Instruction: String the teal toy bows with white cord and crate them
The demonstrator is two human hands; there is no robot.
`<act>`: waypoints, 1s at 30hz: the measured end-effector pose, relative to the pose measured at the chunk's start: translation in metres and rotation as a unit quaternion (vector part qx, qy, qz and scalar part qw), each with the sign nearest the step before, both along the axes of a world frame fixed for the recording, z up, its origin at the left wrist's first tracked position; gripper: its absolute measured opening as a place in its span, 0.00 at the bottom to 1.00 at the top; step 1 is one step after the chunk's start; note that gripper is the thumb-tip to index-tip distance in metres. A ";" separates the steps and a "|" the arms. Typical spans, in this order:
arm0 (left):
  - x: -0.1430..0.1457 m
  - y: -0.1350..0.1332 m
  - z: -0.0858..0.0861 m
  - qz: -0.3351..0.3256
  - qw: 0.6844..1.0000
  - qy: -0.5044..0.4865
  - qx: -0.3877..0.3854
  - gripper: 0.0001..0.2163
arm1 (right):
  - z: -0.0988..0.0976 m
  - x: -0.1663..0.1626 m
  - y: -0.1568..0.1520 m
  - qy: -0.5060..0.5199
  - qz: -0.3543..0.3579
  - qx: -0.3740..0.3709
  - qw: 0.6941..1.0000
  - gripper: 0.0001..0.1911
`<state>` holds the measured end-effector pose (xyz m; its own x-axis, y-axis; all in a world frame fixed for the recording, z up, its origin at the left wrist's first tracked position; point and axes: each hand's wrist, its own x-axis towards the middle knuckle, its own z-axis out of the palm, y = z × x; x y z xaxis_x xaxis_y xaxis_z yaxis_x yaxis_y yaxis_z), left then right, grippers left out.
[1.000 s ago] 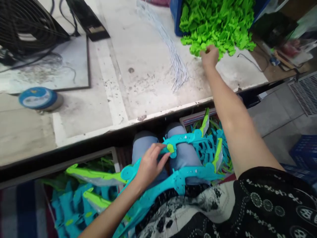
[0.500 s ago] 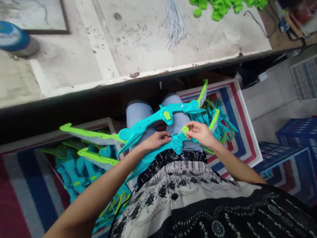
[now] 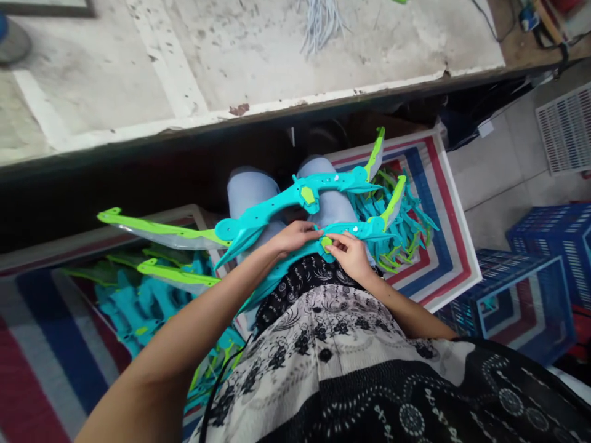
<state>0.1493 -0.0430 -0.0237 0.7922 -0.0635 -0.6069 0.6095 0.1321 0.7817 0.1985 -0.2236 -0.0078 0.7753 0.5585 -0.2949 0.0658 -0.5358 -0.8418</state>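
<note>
Two turquoise toy bows with lime-green limb tips lie across my lap. The nearer toy bow (image 3: 281,269) is under both hands; the farther toy bow (image 3: 258,215) has a green cap (image 3: 308,196) seated at its middle. My left hand (image 3: 298,237) is closed on the nearer bow just left of its centre, fingertips on the upper edge. My right hand (image 3: 349,252) pinches a small green cap (image 3: 326,242) against the centre of that bow. Fingers partly cover the cap, so I cannot tell whether it is seated.
Boxes lined with striped sheeting (image 3: 455,246) stand on both sides, holding several turquoise-green bow pieces (image 3: 138,301). The worktable edge (image 3: 240,117) runs ahead of my knees, with a bundle of pale cords (image 3: 321,27) on top. Blue crates (image 3: 554,246) sit at the right.
My right hand has brought the green cap left and down onto the nearer bow's centre. My left hand still holds that bow. The view has tilted down slightly.
</note>
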 end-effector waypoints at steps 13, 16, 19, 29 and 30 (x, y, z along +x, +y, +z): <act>-0.002 0.006 0.002 -0.014 0.996 -0.032 0.086 0.25 | -0.003 -0.017 0.012 0.024 -0.082 -0.076 0.993 0.17; -0.001 0.004 0.005 -0.034 0.989 -0.022 0.142 0.32 | -0.005 -0.022 0.009 0.017 -0.100 -0.082 0.991 0.19; -0.001 0.001 0.005 -0.044 0.989 -0.027 0.139 0.32 | -0.007 -0.025 0.005 0.104 -0.147 -0.061 0.982 0.24; -0.005 0.002 0.001 -0.074 0.981 -0.078 0.159 0.32 | -0.011 -0.021 0.015 0.394 -0.172 0.102 0.897 0.30; -0.004 0.001 0.001 -0.071 0.982 -0.070 0.162 0.31 | -0.011 -0.020 0.016 0.395 -0.177 0.100 0.896 0.29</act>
<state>0.1449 -0.0417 -0.0232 0.8668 -0.0012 -0.4986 0.4865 -0.2171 0.8463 0.1786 -0.2077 -0.0190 0.5076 0.4217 -0.7513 -0.7370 -0.2392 -0.6322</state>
